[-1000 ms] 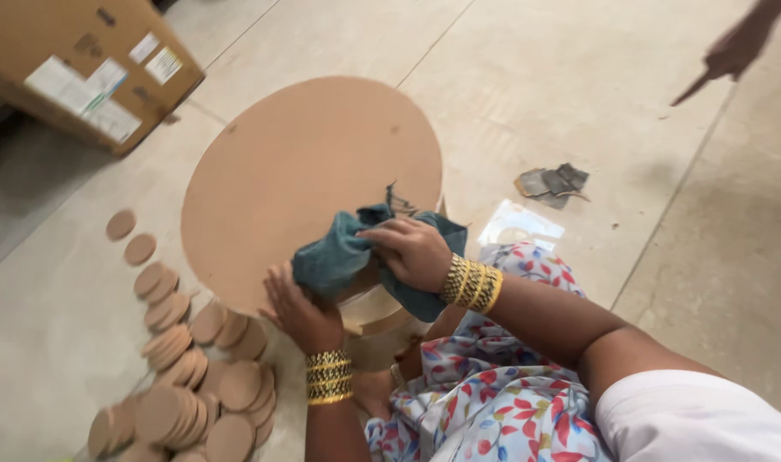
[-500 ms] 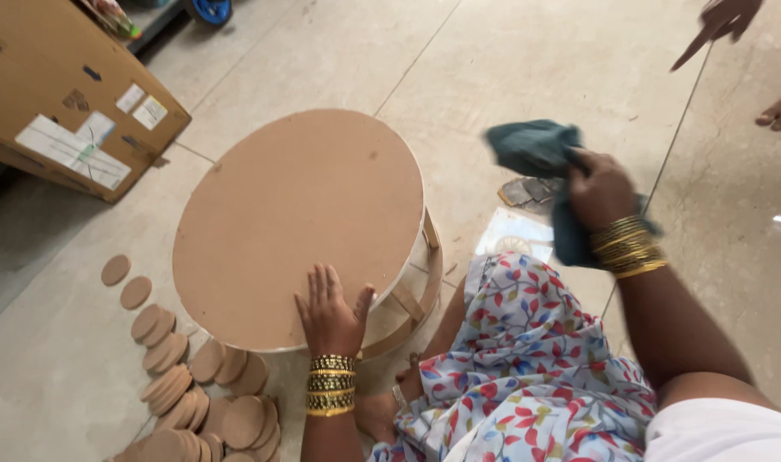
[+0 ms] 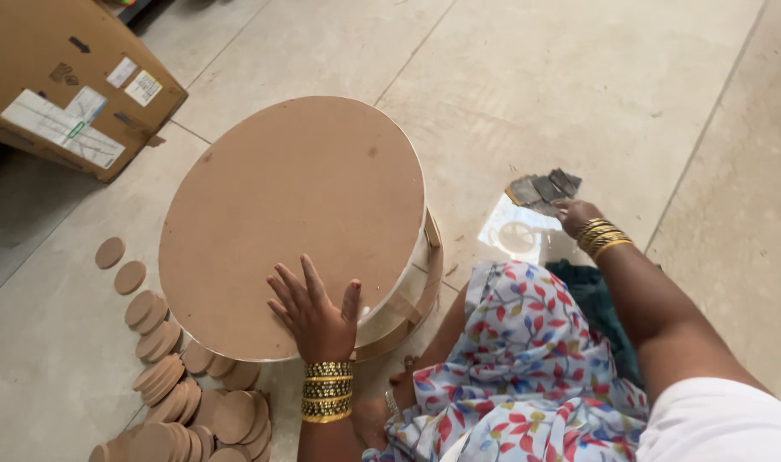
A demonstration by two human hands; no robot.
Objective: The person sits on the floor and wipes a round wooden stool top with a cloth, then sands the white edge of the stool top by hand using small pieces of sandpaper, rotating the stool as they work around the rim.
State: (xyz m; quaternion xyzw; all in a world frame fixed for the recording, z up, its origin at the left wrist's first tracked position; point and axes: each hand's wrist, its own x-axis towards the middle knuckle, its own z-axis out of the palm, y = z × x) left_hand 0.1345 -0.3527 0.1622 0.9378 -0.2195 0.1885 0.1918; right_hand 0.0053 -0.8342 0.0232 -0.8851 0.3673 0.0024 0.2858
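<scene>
We see the left hand [image 3: 315,312] lying flat, fingers spread, on the near edge of a round brown board [image 3: 292,214]; it grips nothing. The board tops a low round frame [image 3: 416,291] standing on the tiled floor [image 3: 579,77]. The right hand [image 3: 576,214] reaches out to the right, its fingertips touching a small pile of grey sandpaper pieces [image 3: 543,188] on the floor; how far it is closed we cannot tell. A clear plastic sheet [image 3: 519,235] lies just beside that hand. A teal cloth [image 3: 591,295] rests by the floral garment [image 3: 527,368], under the right forearm. Small wooden discs [image 3: 168,376] lie in overlapping rows on the floor left of the board. A cardboard box [image 3: 65,77] sits at the upper left, well apart from both hands.
</scene>
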